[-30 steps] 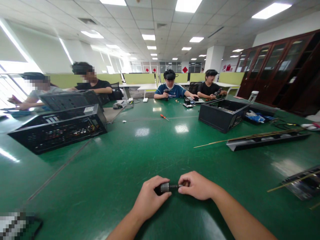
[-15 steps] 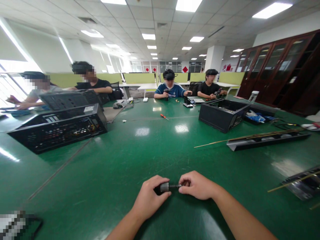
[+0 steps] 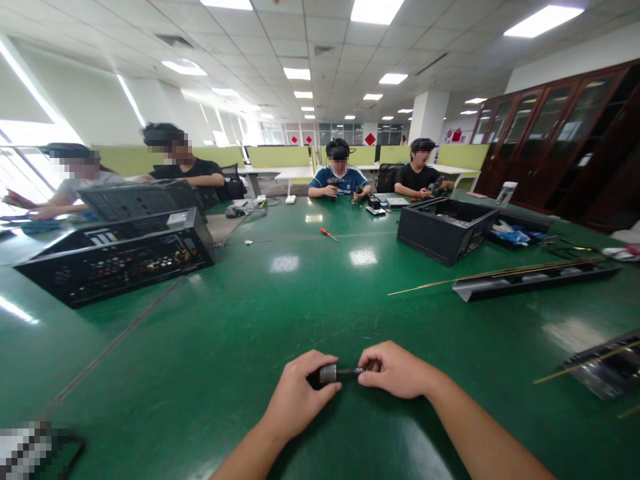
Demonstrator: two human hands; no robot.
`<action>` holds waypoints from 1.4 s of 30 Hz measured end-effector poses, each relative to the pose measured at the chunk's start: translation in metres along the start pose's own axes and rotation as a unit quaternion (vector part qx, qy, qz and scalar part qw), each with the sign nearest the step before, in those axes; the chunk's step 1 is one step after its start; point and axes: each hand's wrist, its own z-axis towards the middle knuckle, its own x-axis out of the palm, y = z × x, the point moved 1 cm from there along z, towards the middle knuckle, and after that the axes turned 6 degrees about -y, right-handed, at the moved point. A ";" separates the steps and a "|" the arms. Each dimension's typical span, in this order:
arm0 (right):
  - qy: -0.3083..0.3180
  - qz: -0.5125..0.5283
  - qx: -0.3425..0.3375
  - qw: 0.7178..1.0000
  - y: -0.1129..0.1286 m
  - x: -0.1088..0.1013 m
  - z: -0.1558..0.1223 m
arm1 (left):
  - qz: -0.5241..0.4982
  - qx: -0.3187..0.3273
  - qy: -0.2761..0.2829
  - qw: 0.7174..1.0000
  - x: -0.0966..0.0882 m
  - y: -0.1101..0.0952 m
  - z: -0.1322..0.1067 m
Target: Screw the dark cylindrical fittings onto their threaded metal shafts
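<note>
Low in the middle of the view, my left hand point(image 3: 299, 397) is closed round a small tool point(image 3: 326, 375) with a black body and a silvery collar. A thin dark bit point(image 3: 351, 371) sticks out of the collar to the right. My right hand point(image 3: 395, 370) pinches the far end of that bit with its fingertips. Both hands rest just above the green table point(image 3: 240, 333). What the right fingers may hold besides the bit is hidden.
An open black computer case point(image 3: 120, 257) lies at the left, another black case point(image 3: 443, 230) at the right. A long dark rail with thin brass rods point(image 3: 530, 280) lies right of centre. A red-handled screwdriver point(image 3: 327, 233) lies mid-table. Several people sit at the far side.
My hands have barely moved. A person at the far side has shifted a hand on the table.
</note>
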 end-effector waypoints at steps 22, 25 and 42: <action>0.009 0.000 0.009 1.000 0.001 -0.006 -0.002 | 0.006 0.001 -0.004 1.000 -0.001 0.000 0.000; 0.009 -0.012 0.007 1.000 0.000 -0.006 -0.002 | 0.008 0.000 -0.001 1.000 -0.001 -0.001 0.000; 0.010 -0.004 0.008 1.000 -0.002 -0.009 -0.003 | 0.000 0.001 0.004 1.000 -0.001 0.000 0.000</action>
